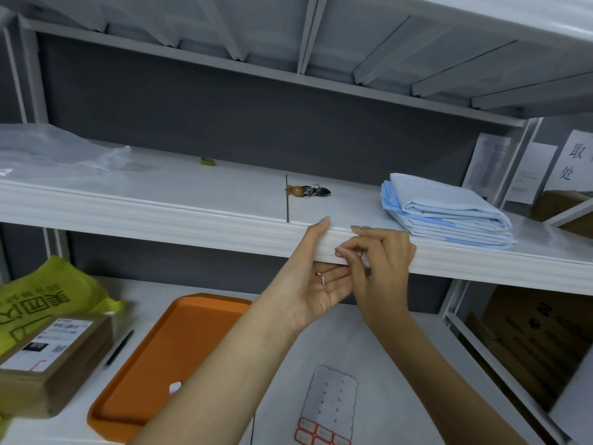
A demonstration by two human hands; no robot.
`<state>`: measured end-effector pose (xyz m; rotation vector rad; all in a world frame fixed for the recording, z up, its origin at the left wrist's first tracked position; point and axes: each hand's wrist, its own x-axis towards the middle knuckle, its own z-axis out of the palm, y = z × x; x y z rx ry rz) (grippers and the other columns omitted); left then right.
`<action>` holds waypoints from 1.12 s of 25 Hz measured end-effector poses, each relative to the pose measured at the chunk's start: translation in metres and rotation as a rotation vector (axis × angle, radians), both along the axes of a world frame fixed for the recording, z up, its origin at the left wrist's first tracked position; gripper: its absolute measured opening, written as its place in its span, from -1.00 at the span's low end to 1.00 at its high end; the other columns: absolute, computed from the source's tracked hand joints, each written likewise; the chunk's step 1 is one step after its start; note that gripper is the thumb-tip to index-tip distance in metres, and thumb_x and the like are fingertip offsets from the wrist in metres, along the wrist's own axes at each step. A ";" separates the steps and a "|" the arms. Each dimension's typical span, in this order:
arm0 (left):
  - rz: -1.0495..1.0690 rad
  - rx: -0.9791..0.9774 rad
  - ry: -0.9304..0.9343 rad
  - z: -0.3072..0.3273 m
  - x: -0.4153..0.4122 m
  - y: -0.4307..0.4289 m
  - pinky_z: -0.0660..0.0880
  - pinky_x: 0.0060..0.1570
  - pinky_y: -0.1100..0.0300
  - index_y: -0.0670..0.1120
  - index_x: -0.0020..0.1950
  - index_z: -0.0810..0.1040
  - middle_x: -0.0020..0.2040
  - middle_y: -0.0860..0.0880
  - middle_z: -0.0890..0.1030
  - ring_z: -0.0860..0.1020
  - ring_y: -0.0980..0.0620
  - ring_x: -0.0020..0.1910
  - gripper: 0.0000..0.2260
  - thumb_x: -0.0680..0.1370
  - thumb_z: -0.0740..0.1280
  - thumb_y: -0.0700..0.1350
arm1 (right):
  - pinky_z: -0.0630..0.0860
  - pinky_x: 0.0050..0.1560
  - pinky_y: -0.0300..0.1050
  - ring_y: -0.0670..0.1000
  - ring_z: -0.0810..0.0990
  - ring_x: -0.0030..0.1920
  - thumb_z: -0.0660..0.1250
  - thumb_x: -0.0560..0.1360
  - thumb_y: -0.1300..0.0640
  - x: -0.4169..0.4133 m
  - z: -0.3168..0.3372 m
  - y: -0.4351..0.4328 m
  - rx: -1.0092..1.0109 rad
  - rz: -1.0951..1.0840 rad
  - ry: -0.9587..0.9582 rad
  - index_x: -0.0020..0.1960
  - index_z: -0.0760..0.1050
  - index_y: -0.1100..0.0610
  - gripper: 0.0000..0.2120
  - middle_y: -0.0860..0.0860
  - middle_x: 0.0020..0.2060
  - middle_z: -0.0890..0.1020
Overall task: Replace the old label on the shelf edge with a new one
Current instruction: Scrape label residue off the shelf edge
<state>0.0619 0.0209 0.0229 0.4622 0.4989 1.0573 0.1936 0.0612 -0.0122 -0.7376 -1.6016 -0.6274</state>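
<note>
A red-bordered white label sticks to the white shelf edge, mostly hidden by fingers. My right hand pinches at this label with thumb and forefinger. My left hand lies palm up under the shelf edge, its thumb reaching over the top of the edge. Small torn label scraps rest in that palm. A label sheet with several red-bordered labels at its bottom lies on the lower shelf.
An orange tray holding a small white scrap sits on the lower shelf, beside a black pen, a cardboard parcel and a yellow bag. Folded blue cloths, keys and clear plastic lie on the upper shelf.
</note>
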 end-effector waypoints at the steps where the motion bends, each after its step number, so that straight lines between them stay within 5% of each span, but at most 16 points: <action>1: -0.001 0.000 0.014 -0.001 0.000 0.001 0.56 0.19 0.05 -0.31 0.26 0.55 0.22 -0.23 0.60 0.59 -0.10 0.23 -0.36 0.38 0.52 0.12 | 0.28 0.10 -0.14 0.02 0.48 0.05 0.37 0.48 0.18 0.001 0.000 0.000 0.001 0.007 -0.008 -0.12 0.63 0.22 -0.89 0.12 -0.06 0.63; 6: -0.031 -0.007 0.004 -0.002 -0.001 0.007 0.62 0.04 0.04 -0.32 0.16 0.60 0.14 -0.24 0.64 0.63 -0.14 0.15 -0.47 0.37 0.52 0.04 | 0.37 0.10 -0.09 0.06 0.52 0.03 0.47 0.43 0.18 0.007 0.000 0.001 0.036 0.029 -0.039 -0.02 0.60 0.24 -0.82 0.14 -0.04 0.64; 11: -0.036 -0.001 -0.008 -0.001 -0.002 0.010 0.64 -0.02 0.04 -0.30 0.14 0.60 0.07 -0.26 0.67 0.67 -0.14 0.05 -0.51 0.37 0.52 0.01 | 0.32 0.07 -0.12 0.03 0.49 0.04 0.47 0.43 0.27 0.003 0.001 0.001 0.066 -0.008 -0.024 -0.13 0.65 0.24 -0.96 0.15 -0.07 0.63; 19: -0.055 0.014 0.020 -0.002 -0.002 0.008 0.64 0.00 0.01 -0.30 0.12 0.60 0.05 -0.24 0.67 0.66 -0.17 0.10 -0.52 0.38 0.51 0.04 | 0.40 0.04 0.00 0.06 0.49 0.05 0.44 0.44 0.13 0.007 0.001 -0.003 -0.006 0.011 -0.064 -0.08 0.62 0.25 -0.83 0.15 -0.04 0.62; 28: -0.077 0.033 0.035 -0.003 -0.004 0.007 0.63 0.04 0.02 -0.28 0.01 0.61 -0.14 -0.21 0.69 0.70 -0.12 -0.16 -0.58 0.39 0.50 0.06 | 0.31 0.09 -0.09 0.04 0.45 0.08 0.46 0.43 0.19 0.006 0.004 -0.008 -0.041 -0.011 -0.073 -0.14 0.65 0.23 -0.91 0.17 -0.02 0.60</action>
